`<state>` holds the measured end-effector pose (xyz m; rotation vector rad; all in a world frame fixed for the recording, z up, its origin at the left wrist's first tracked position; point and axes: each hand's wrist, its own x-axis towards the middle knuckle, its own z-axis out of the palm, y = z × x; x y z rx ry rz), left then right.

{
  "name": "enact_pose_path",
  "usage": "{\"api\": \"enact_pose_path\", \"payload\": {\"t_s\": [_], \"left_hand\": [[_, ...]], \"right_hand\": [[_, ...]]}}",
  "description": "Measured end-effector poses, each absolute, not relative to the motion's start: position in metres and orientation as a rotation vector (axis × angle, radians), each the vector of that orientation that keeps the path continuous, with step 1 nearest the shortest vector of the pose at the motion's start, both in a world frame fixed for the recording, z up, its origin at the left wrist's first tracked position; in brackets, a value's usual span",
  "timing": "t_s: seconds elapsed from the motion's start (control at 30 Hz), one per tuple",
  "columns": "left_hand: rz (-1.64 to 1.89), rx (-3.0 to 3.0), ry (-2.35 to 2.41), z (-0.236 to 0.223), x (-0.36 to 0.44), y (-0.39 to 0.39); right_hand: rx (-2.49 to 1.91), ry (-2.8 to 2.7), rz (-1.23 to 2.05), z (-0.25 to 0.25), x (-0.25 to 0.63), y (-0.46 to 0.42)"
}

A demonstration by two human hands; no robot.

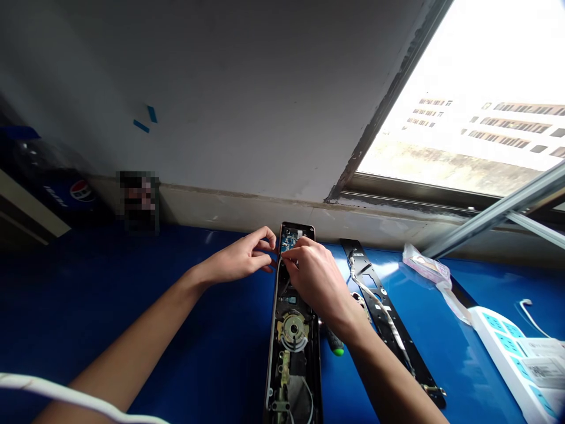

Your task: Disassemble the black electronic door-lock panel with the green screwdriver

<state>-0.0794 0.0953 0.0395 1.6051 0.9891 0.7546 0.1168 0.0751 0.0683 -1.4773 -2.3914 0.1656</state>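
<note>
An opened, long black electronic door lock housing (289, 359) lies lengthwise in front of me, showing a blue circuit board (289, 240) at its far end and a round metal part (294, 330) lower down. My right hand (315, 274) is over the upper part of the housing. Its thumb and forefinger are pinched together by the board, and what they hold is too small to make out. At the left edge is my left hand (247, 256), fingers curved and apart from the thumb; its fingertips are close to the housing, perhaps touching it.
A black back plate with a white cable (382, 300) lies to the right. Beneath my right wrist, a green-tipped screwdriver handle (336, 343) shows. Further right are a plastic bag (426, 265) and a white power strip (498, 347). A Pepsi bottle (66, 185) stands far left. A white cable (75, 397) crosses my left forearm.
</note>
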Motion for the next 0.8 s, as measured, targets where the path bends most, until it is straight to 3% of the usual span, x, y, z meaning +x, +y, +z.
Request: {"api": "enact_pose_path", "payload": {"t_s": [0.8], "left_hand": [[0.796,1.556,0.883,0.042,-0.074,0.092]], "right_hand": [[-1.399,-2.509,0.136,0.070,0.124,0.079]]}}
